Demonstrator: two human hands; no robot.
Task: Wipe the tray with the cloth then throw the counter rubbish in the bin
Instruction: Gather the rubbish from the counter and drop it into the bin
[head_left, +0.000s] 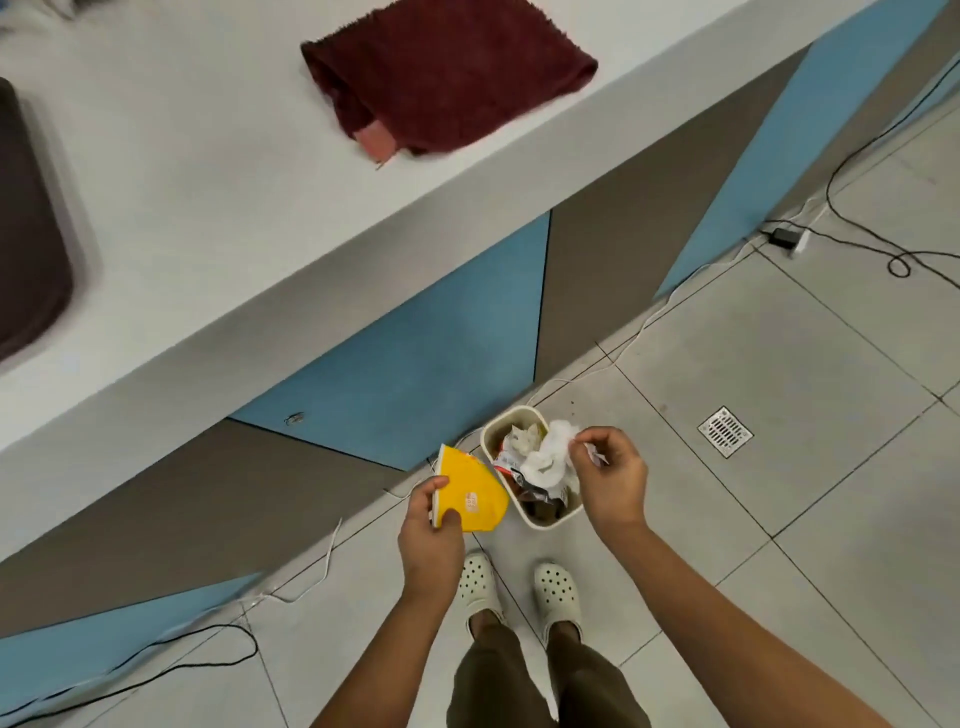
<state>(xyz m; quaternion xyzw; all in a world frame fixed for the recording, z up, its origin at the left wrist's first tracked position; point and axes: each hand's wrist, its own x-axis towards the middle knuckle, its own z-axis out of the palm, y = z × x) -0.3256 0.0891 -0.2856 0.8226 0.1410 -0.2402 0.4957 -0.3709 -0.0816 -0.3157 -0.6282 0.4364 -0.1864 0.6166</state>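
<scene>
Left hand (434, 530) gripped flattened yellow paper bag (475, 493) beside bin (537, 521); right hand (613, 480) pinched white paper scrap over the cream, nearly full bin. Best release scrap centrally, then tuck bag in. Maroon cloth (447, 73) lay folded on desk (208, 182)

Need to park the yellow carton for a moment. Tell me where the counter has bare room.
Bare counter lies between the dark tray and the maroon cloth, and along the front edge. The bin is crowded with rubbish.
</scene>
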